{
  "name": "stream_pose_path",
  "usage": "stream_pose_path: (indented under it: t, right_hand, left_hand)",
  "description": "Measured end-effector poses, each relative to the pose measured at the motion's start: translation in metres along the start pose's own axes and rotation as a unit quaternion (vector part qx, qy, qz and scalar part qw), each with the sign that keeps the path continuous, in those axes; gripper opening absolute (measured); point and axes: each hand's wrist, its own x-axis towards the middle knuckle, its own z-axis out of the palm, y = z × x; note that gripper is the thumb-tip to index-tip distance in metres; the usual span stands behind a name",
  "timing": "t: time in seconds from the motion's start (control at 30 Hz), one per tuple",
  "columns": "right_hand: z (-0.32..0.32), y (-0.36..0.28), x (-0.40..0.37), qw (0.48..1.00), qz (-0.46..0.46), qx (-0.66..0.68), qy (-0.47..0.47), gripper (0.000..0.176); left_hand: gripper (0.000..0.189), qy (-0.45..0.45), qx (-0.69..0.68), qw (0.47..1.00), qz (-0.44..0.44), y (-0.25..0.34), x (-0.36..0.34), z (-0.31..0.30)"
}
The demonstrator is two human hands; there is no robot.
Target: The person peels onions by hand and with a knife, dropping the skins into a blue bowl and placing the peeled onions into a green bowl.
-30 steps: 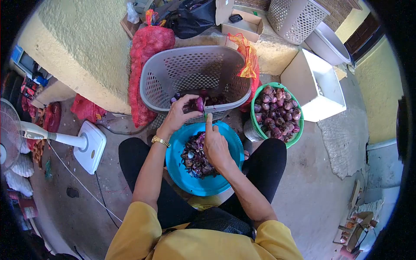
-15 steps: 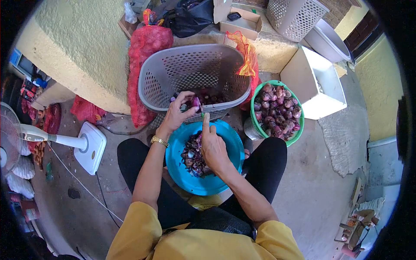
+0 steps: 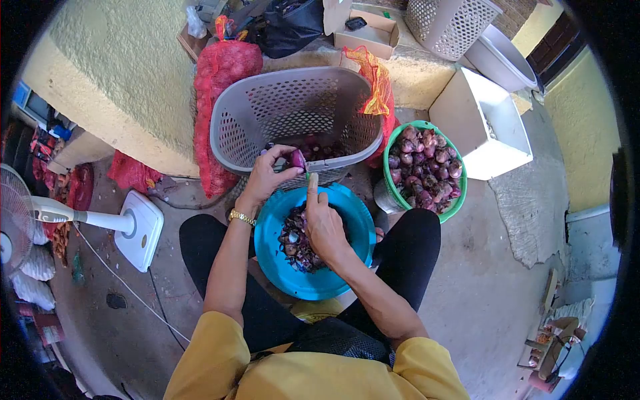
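My left hand, with a gold watch at the wrist, is closed around a purple-red onion above the near rim of the grey perforated basket. Just right of the onion, my right hand is closed with its index finger stretched along a small knife. Only a green part and a bit of blade show; the palm hides the rest. Below both hands a blue basin holds onion skins and scraps. More onions lie inside the grey basket.
A green-rimmed bucket full of unpeeled onions stands to the right, beside a white box. Red mesh sacks flank the grey basket. At left are a white scale and a fan.
The onion has turned slightly and moved a little left in my left hand. My right hand has shifted slightly left too. The whole view has moved a little.
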Motion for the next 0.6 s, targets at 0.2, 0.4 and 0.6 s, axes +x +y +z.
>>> stream_pose_path:
  t: [0.2,0.4,0.6]
  right_hand:
    - [0.008,0.004,-0.001,1.000,-0.006,0.006,0.003,0.086]
    - [0.011,0.004,-0.003,1.000,-0.005,0.024,-0.002,0.085]
    - [0.020,0.008,-0.006,0.999,-0.010,0.031,0.005,0.084]
  left_hand:
    - [0.044,0.000,-0.029,1.000,-0.011,-0.007,-0.001,0.000]
    - [0.045,-0.035,-0.054,0.997,-0.030,-0.005,-0.003,-0.002]
    - [0.046,-0.030,-0.064,0.997,-0.036,-0.006,-0.001,-0.002]
